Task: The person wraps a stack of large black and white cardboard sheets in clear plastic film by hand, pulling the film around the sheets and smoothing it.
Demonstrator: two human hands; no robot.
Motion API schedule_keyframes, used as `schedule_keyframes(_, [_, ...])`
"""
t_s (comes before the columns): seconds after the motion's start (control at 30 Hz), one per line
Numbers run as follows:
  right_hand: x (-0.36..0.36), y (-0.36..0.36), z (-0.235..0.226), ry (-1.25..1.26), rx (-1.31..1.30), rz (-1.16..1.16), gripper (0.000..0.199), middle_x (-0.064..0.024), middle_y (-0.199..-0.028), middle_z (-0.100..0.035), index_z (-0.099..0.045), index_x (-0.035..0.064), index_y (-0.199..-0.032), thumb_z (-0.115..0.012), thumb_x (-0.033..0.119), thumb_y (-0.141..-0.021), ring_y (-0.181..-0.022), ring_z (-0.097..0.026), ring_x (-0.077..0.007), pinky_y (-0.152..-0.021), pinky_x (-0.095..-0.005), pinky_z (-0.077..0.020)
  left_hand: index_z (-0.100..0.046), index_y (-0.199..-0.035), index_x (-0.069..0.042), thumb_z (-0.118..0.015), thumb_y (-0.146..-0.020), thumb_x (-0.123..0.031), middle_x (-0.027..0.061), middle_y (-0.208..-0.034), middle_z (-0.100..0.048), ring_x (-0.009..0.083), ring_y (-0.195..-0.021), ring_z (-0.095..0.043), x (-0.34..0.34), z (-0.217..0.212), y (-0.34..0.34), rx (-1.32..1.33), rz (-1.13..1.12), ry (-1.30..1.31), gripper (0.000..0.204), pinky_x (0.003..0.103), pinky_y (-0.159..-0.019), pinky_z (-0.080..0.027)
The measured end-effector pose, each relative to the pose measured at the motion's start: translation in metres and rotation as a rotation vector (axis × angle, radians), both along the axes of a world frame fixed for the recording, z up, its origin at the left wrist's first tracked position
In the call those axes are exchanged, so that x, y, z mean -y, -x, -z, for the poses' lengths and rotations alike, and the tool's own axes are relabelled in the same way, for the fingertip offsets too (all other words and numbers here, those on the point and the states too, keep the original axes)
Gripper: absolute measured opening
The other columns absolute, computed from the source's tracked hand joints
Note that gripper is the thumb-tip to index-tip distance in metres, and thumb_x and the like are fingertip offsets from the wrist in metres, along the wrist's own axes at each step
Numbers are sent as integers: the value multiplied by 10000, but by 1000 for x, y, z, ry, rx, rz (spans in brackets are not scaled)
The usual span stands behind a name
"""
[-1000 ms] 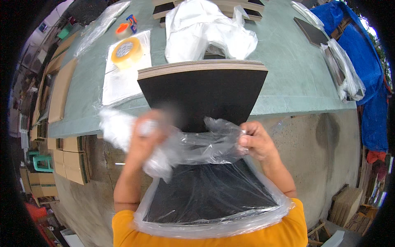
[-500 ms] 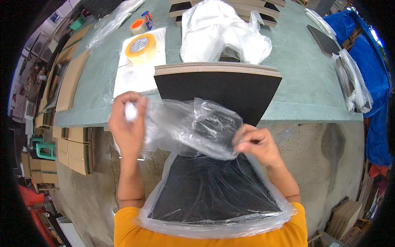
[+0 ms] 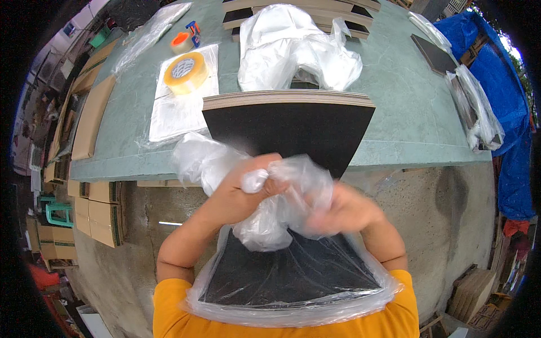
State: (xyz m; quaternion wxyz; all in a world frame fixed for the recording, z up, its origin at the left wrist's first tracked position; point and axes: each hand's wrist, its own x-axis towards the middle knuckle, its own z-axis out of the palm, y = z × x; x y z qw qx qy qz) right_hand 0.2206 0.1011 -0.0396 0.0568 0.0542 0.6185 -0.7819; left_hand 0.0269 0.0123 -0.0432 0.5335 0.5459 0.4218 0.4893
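My left hand (image 3: 242, 188) is closed round bunched clear plastic film (image 3: 262, 231), and a white wad pokes out of the fist. Part of the film trails back to the left, over the table edge. On the film's other side is my right hand (image 3: 346, 208), smeared by motion and against the plastic; how its fingers close is unclear. Below both hands a black panel under clear plastic (image 3: 287, 276) leans toward my body. Just beyond them a stack of black boards with pale edges (image 3: 293, 124) rests tilted at the table's near edge.
On the green table (image 3: 394, 112) a yellow tape roll (image 3: 186, 73) lies on a white flat pack (image 3: 180, 121). Behind are a tape dispenser (image 3: 181, 42), a white plastic bundle (image 3: 282, 45) and stacked boards (image 3: 352, 25). Plastic-wrapped panels (image 3: 476, 112) lie at right; cartons (image 3: 101, 219) stand left.
My left hand has moved right and inward, and my right hand has come slightly closer to it. The film stretched between them is now crumpled into a bunch.
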Motion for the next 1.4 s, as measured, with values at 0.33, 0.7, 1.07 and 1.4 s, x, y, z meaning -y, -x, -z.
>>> schedule_keyframes(0.33, [-6, 9, 8, -702, -84, -671, 175, -105, -722, -593, -593, -10, -809, -534, 154, -790, -730, -580, -240, -698, -352, -430, -544, -801, -18, -589, -732, -133, 84, -695, -583, 187, -657, -578, 20, -29, -4, -271, 61, -152, 142, 283, -553, -426])
schedule_keyframes(0.7, [7, -25, 25, -1802, 363, -156, 377, -104, -1062, -563, -558, 105, -1052, -523, 212, -693, -1055, -487, -241, -1021, -544, -87, -561, -771, -66, -537, -662, -117, 88, -685, -593, 218, -596, -596, 30, 5, 21, -1395, 387, -374, 122, 288, -488, -457])
schedule_keyframes(1.07, [-37, -24, -32, -1252, 199, 695, 148, -135, -708, -544, -546, 6, -771, -567, 30, -626, -633, -563, -245, -582, -345, -454, -563, -787, -20, -649, -646, -131, 129, -663, -592, 223, -618, -601, 60, 31, 57, -1315, 405, 58, 200, 343, -536, -475])
schedule_keyframes(1.4, [-33, -7, -4, -1866, 36, 938, 583, -112, -1025, -517, -500, 71, -1096, -487, -100, -540, -968, -481, -295, -809, -388, -402, -416, -1222, -139, -501, -645, 93, 119, -1040, -484, 216, -779, -542, 11, 0, 96, -1296, -895, -233, 628, 302, -681, -450])
